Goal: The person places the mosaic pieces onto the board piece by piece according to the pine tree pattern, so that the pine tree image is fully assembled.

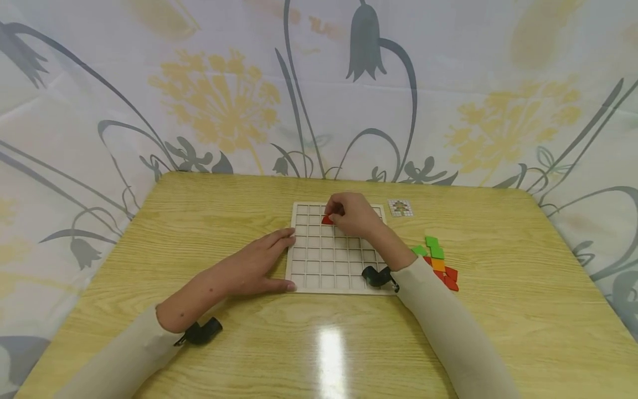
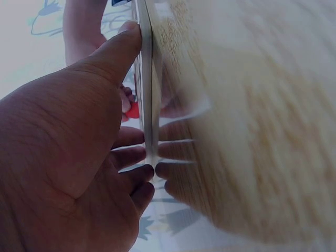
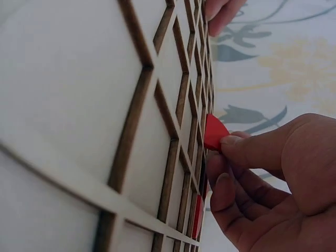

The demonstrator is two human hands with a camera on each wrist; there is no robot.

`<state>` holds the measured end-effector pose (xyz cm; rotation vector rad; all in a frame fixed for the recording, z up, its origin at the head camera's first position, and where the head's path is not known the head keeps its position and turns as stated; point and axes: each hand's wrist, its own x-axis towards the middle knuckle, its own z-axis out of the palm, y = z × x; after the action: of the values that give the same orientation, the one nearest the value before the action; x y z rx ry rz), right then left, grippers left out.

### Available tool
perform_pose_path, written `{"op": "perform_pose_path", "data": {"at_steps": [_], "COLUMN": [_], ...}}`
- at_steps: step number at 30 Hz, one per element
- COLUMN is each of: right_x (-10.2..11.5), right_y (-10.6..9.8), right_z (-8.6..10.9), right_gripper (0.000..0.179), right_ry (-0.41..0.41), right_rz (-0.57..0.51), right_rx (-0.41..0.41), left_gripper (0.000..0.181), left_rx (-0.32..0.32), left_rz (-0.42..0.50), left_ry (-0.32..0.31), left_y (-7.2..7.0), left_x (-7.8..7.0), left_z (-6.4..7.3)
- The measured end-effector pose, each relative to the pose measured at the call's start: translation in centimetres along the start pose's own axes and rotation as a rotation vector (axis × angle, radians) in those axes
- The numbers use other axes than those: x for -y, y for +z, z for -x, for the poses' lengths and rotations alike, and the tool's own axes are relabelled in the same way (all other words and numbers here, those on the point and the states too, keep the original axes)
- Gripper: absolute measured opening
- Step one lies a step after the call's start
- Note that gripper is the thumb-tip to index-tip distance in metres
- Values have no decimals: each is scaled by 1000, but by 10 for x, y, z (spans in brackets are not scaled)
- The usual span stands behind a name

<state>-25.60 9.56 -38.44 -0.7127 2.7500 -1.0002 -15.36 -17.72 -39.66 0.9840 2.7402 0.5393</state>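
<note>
"Fingers of my right hand (image 1: 353, 215) pinch one curved red tile (image 1: 326, 220) at the wooden grid board (image 1: 326, 291), mid-frame."

"Your left hand (image 1: 251, 266)?"

"Relaxed, nearly straight, touching the board's left edge; smooth, wood-grained table (image 1: 149, 244) stretches wide beyond."

"Loose ones?"

"Right of centre: three green tiles (image 1: 437, 253), one orange tile (image 1: 438, 265), several red tiles (image 1: 451, 274), partly behind my sleeve (image 1: 448, 327)."
</note>
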Motion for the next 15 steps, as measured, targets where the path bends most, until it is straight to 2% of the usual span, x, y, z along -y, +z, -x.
{"op": "perform_pose_path", "data": {"at_steps": [15], "right_x": [-6], "right_y": [3], "right_z": [-3], "right_gripper": [20], "right_ry": [-68], "right_rz": [116], "right_rx": [-8], "left_gripper": [101], "left_rx": [0], "left_rz": [-4], "left_ry": [0], "left_y": [1], "left_x": [2], "left_z": [-1]}}
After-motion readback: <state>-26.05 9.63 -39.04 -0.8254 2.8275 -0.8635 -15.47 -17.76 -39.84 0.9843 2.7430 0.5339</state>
